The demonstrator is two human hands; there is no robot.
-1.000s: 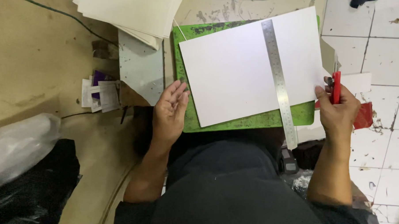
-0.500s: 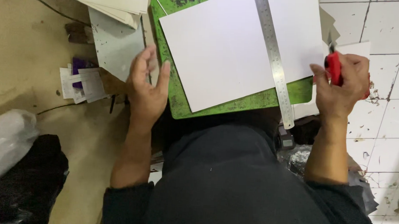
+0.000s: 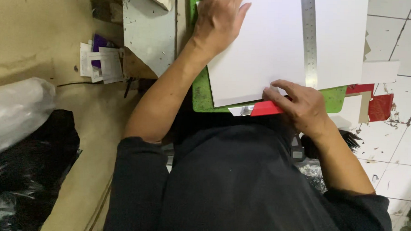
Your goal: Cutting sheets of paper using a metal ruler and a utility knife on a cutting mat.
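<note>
White sheet [image 3: 262, 49]: lay flat on the green cutting mat [image 3: 199, 90], on the floor in front of the seated person. Judged light, thin and smooth, apt to slide and crease; best pinned by a flat palm, or lifted by an edge.

Steel ruler [image 3: 310, 41]: lay lengthwise across the sheet; stiff, slippery on the paper.

Left hand [image 3: 218, 18]: spread, palm down, pressing the sheet's far left part.

Right hand [image 3: 301, 105]: closed around a red utility knife [image 3: 260, 109], blade end pointing left, at the sheet's near edge.

Paper scraps [image 3: 100, 61]: left of the mat.
</note>
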